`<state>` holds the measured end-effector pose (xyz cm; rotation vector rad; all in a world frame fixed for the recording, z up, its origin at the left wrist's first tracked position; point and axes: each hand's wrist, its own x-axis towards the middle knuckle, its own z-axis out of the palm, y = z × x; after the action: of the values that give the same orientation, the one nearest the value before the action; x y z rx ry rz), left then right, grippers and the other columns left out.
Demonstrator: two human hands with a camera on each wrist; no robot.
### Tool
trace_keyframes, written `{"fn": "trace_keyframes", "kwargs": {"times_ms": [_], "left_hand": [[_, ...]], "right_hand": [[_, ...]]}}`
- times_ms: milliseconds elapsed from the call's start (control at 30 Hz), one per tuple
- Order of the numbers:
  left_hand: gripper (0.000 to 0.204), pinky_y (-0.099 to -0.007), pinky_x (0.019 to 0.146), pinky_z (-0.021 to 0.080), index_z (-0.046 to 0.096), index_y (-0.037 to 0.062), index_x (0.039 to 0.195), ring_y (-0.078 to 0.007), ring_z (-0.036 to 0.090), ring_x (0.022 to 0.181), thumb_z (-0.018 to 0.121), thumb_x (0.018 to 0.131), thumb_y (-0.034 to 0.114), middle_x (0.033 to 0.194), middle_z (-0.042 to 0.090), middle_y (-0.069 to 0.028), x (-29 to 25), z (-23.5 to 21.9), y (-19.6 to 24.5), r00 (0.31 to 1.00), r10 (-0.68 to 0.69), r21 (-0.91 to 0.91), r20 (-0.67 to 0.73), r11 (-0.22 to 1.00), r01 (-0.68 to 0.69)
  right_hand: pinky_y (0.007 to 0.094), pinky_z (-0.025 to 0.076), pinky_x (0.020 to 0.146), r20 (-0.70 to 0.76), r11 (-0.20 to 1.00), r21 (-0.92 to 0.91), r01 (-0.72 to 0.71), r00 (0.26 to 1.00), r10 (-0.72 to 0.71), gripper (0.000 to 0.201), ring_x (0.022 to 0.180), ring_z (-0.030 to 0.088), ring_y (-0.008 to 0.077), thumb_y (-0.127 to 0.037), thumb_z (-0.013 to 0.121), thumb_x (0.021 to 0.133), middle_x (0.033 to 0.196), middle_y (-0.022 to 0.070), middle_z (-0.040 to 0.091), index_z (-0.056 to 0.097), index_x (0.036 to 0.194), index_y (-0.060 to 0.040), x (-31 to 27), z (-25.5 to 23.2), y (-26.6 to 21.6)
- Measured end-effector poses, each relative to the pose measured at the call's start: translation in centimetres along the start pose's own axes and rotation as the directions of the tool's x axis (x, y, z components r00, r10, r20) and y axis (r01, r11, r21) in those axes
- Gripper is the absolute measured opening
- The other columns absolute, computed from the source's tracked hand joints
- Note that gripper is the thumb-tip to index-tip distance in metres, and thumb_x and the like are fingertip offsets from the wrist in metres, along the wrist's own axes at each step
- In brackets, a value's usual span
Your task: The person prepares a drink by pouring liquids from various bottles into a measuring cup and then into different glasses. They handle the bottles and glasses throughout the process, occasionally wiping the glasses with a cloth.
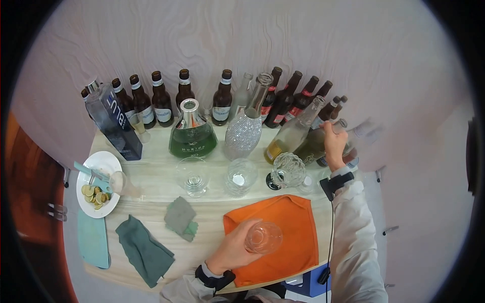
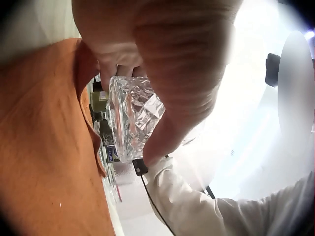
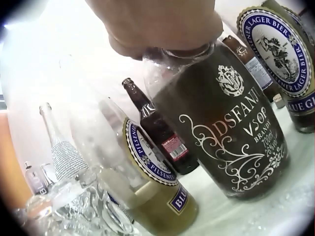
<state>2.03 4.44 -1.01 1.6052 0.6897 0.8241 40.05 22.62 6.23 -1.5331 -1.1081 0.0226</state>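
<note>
My left hand (image 1: 233, 247) holds a clear glass tumbler (image 1: 265, 238) above an orange cloth (image 1: 298, 227). In the left wrist view, the fingers and thumb wrap round the tumbler's (image 2: 133, 115) cut, faceted wall. My right hand (image 1: 335, 145) reaches to the right end of the bottle row and grips a dark brandy bottle (image 1: 311, 147) by its neck. The right wrist view shows this bottle (image 3: 231, 132) with white VSOP lettering, standing slightly tilted in view on the pale counter. Left of it is a clear bottle (image 3: 162, 209) of yellowish liquid with a blue lager label.
Brown beer bottles (image 1: 221, 98) line the back. Before them stand a blue bottle (image 1: 113, 121), a green decanter (image 1: 192, 141) and a studded bottle (image 1: 245, 134). Several glasses (image 1: 240, 178) stand in front. At left are a plate (image 1: 83, 166) of lime slices and folded cloths (image 1: 144, 250).
</note>
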Motion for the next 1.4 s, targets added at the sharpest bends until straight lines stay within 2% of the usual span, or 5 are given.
{"fn": "trace_keyframes", "kwargs": {"times_ms": [400,567,667,767,1400], "left_hand": [[0.085,-0.0418,0.103,0.053,0.051,0.0020,0.142,-0.0360,0.064,0.124,0.095,0.072,0.020,0.135,0.062,-0.0190,-0.2,0.1,0.8,0.988,0.152,0.036,-0.030,0.988,-0.151],[0.086,-0.0420,0.103,0.053,0.051,0.0009,0.143,-0.0374,0.063,0.124,0.095,0.071,0.020,0.136,0.062,-0.0196,-0.5,0.2,0.8,0.978,0.208,0.012,0.004,0.978,-0.208],[0.088,-0.0425,0.103,0.053,0.050,0.0003,0.144,-0.0383,0.062,0.125,0.094,0.071,0.021,0.137,0.061,-0.0203,-0.6,0.3,0.8,0.973,0.229,0.007,0.023,0.973,-0.229],[0.090,-0.0430,0.103,0.053,0.049,-0.0003,0.146,-0.0389,0.062,0.125,0.094,0.071,0.021,0.138,0.061,-0.0210,-0.7,0.4,0.6,0.962,0.271,0.015,0.029,0.962,-0.271],[0.084,-0.0414,0.101,0.055,0.054,-0.0001,0.141,-0.0365,0.065,0.121,0.095,0.070,0.018,0.134,0.064,-0.0191,-0.6,0.7,0.4,0.948,0.316,0.083,-0.042,0.947,-0.312]], "right_hand": [[0.0280,0.051,0.065,0.226,0.959,-0.055,0.279,0.939,-0.260,0.013,0.070,0.064,0.0099,-0.010,0.072,0.094,0.081,0.0040,0.075,0.073,0.088,0.0011,-7.4,-11.0,-14.4],[0.0412,0.053,0.062,0.677,0.818,-0.047,0.573,0.621,-0.395,0.018,0.067,0.067,0.0337,0.000,0.076,0.071,0.077,0.0132,0.067,0.063,0.082,-0.0047,-14.4,-12.5,-15.0],[0.0411,0.053,0.062,0.859,0.770,-0.072,0.634,0.431,-0.275,0.018,0.066,0.065,0.0336,-0.003,0.076,0.067,0.073,0.0126,0.064,0.062,0.079,-0.0048,-17.4,-13.1,-14.2],[0.0462,0.052,0.062,0.902,0.753,-0.094,0.651,0.377,-0.213,0.021,0.066,0.061,0.0356,-0.009,0.076,0.064,0.070,0.0119,0.059,0.062,0.080,-0.0052,-19.6,-12.9,-14.2],[0.0429,0.054,0.065,0.950,0.623,-0.173,0.762,0.297,-0.099,0.018,0.064,0.063,0.0340,-0.014,0.076,0.070,0.070,0.0119,0.062,0.064,0.080,-0.0049,-19.9,-12.5,-15.9]]}}
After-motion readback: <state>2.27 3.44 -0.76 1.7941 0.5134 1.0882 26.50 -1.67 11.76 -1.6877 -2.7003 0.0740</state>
